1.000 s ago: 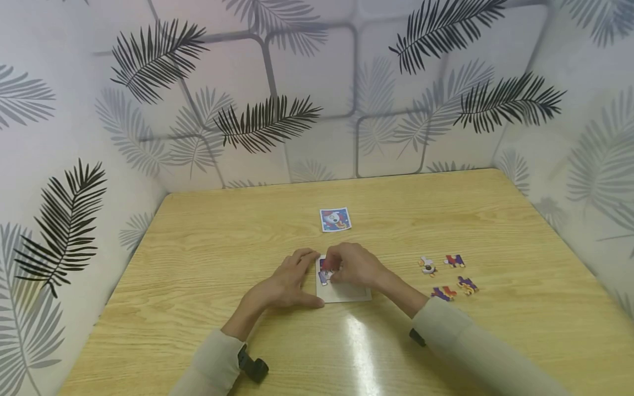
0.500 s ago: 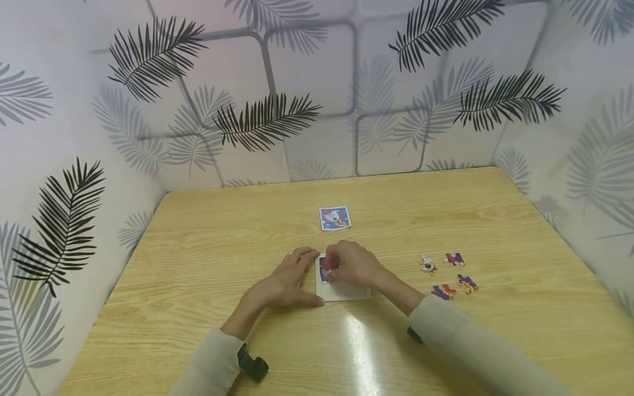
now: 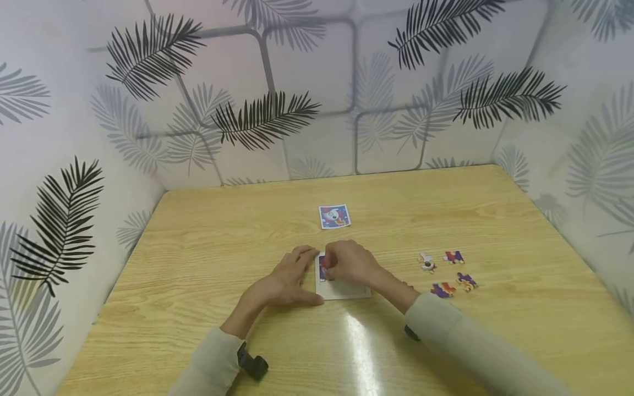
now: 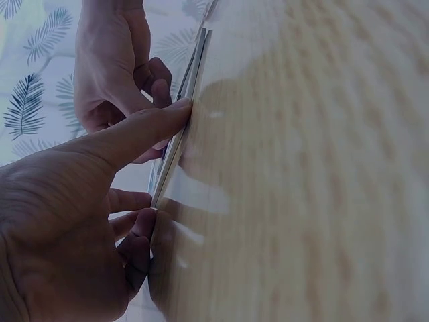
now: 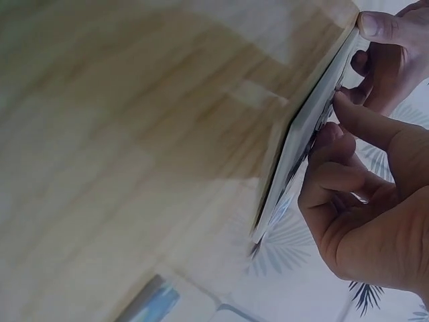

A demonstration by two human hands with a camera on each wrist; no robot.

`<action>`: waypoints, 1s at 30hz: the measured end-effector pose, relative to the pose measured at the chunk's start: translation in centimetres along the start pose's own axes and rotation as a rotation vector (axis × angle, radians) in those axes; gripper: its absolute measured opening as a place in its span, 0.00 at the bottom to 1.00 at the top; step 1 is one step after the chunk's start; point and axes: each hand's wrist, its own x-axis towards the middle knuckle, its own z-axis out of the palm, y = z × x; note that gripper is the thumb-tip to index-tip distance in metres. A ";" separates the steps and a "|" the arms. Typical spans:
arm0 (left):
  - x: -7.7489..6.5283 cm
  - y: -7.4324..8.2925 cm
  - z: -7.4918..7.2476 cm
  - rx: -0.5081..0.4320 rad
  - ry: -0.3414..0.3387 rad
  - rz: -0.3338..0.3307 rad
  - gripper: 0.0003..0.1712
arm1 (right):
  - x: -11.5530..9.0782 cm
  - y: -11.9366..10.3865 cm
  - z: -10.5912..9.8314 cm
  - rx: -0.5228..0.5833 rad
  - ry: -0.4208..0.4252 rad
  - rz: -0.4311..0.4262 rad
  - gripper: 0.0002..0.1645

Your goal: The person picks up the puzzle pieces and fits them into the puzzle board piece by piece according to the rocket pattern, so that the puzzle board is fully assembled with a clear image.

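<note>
Right wrist view: your right hand (image 5: pixel 365 215) curls its fingertips (image 5: pixel 343 104) onto the face of the white puzzle board (image 5: pixel 305 137), seen edge-on flat on the wooden worktop (image 5: pixel 134 134). Your left hand (image 5: pixel 389 50) sets its thumb against the board's far edge.

We see both hands, left (image 3: pixel 287 280) and right (image 3: pixel 353 264), meeting over the white puzzle tray (image 3: pixel 346 290) at the worktop (image 3: pixel 208 258) centre, blocking approach from the near side. Behind them the reference card (image 3: pixel 335 216) lies flat, apart from the tray, with bare wood between. To the right, four loose puzzle pieces (image 3: pixel 448 272) lie clustered, well apart from the tray; a bare lane runs between. We note the whole left half of the worktop is bare wood. Patterned walls (image 3: pixel 74 165) close in the left, back and right edges.
</note>
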 end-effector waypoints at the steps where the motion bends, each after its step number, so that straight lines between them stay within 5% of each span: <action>1: 0.0 0.0 0.0 0.003 0.002 0.003 0.61 | 0.0 0.0 0.0 0.005 0.003 0.003 0.09; 16: -0.1 0.1 -0.1 -0.006 -0.002 0.008 0.61 | 0.0 -0.3 0.3 -0.030 0.031 -0.067 0.07; 30: 0.0 0.1 -0.1 -0.002 -0.004 0.011 0.61 | -0.3 -0.1 -0.1 0.015 0.018 -0.028 0.04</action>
